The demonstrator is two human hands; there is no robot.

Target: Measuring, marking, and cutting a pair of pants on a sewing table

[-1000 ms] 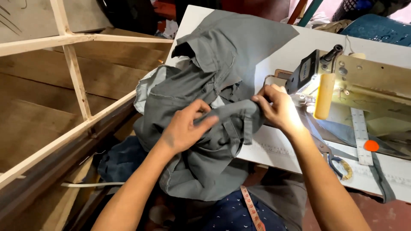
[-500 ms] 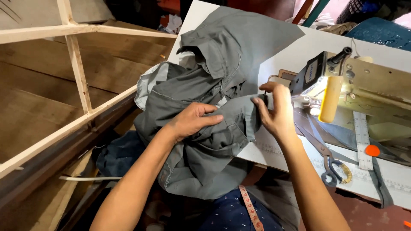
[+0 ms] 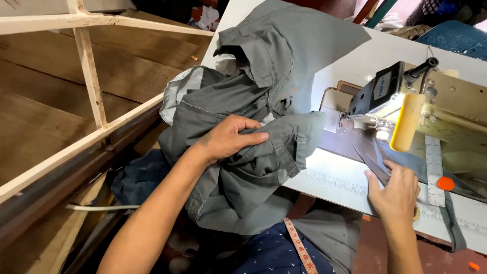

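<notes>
On counter's near edge: grey garment (image 3: 264,101), bunched, left hand (image 3: 228,139) pinching a fold to steady it; right hand (image 3: 398,190) spread flat over scissors (image 3: 373,157).

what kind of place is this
Most likely a tailoring or garment-sewing workshop. An industrial sewing machine sits on a white table, the left hand grips a grey garment, and a measuring tape hangs at the person's front.

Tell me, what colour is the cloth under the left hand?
Grey-green; the garment shows plainly in the head view, with the left hand resting on it.
</notes>
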